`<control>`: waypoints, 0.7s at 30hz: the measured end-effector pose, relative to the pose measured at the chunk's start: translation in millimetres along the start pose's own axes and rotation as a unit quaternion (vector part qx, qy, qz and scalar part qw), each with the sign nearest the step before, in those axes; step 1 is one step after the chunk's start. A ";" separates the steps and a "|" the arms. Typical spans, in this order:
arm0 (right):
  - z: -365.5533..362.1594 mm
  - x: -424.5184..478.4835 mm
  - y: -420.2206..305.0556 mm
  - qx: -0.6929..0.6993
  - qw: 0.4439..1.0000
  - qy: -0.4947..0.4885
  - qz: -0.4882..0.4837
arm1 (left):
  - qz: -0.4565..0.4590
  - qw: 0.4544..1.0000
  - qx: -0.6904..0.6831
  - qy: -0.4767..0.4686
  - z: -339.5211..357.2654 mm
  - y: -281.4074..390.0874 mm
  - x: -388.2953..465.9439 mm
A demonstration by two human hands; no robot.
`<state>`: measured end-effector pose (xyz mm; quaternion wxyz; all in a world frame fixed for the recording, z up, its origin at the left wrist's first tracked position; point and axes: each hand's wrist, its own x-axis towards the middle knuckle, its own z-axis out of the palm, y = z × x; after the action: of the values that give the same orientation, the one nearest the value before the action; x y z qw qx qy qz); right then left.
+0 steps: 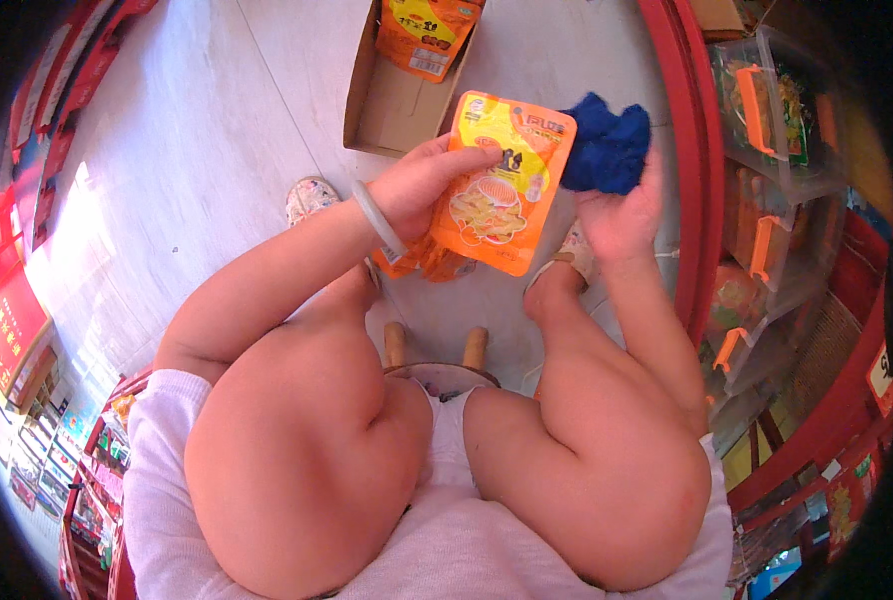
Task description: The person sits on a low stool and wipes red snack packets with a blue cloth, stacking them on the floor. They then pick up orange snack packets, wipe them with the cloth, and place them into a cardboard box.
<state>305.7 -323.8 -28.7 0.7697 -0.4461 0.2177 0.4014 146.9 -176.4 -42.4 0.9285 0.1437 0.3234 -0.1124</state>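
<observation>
My left hand (416, 184) grips an orange-and-yellow food pouch (503, 195) by its left side, thumb across the printed front. The pouch faces up and bears writing and a picture of food. Close to its right edge, my right hand (623, 217) holds a crumpled dark blue cloth (608, 146); its fingers are mostly hidden behind the cloth. More orange pouches (443, 266) lie on the floor below, partly covered by the held one. Beyond my hands an open cardboard box (398, 112) stands on the floor with similar pouches (428, 37) at its far end.
I sit on a low stool with wooden legs (395, 343), my feet on the pale tiled floor (191, 150). To the right, past a red frame (698, 165), are stacked clear plastic bins (776, 105) with orange handles. Red packaged goods (11, 330) stand at the left.
</observation>
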 end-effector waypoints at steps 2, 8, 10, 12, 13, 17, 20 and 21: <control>-8.2 -3.6 -4.1 -0.280 0.942 -0.081 -0.167 | 0.010 0.999 -0.035 -0.003 -1.8 -2.5 -0.3; 11.0 -33.9 29.7 -0.706 0.385 -0.432 -0.408 | -0.044 0.972 -0.203 -0.109 -2.9 4.5 -5.0; 9.2 -30.4 33.4 -0.729 0.409 -0.369 -0.406 | -0.036 0.977 -0.202 -0.062 -1.6 1.6 -12.2; 13.3 -17.3 30.3 -0.754 0.427 -0.285 -0.410 | -0.039 0.966 -0.203 -0.152 3.4 -9.9 -13.5; 9.1 -1.8 25.9 -0.718 0.585 -0.258 -0.273 | -0.042 0.958 -0.204 -0.199 15.4 -15.4 -14.1; -11.0 25.4 12.3 -0.288 0.927 -0.128 0.204 | 0.103 0.967 0.226 -0.048 34.8 -24.1 -16.4; -19.8 14.6 17.5 0.018 0.925 -0.239 0.294 | 0.337 0.861 0.382 -0.010 23.1 -16.9 -2.1; -23.3 6.8 19.0 0.099 0.902 -0.300 0.294 | 0.396 0.822 0.409 0.006 20.7 -13.2 3.1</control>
<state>294.8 -335.6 -55.0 0.6860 -0.1415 0.1368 0.7005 157.0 -196.1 -31.3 0.7468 0.6270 0.1689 0.1438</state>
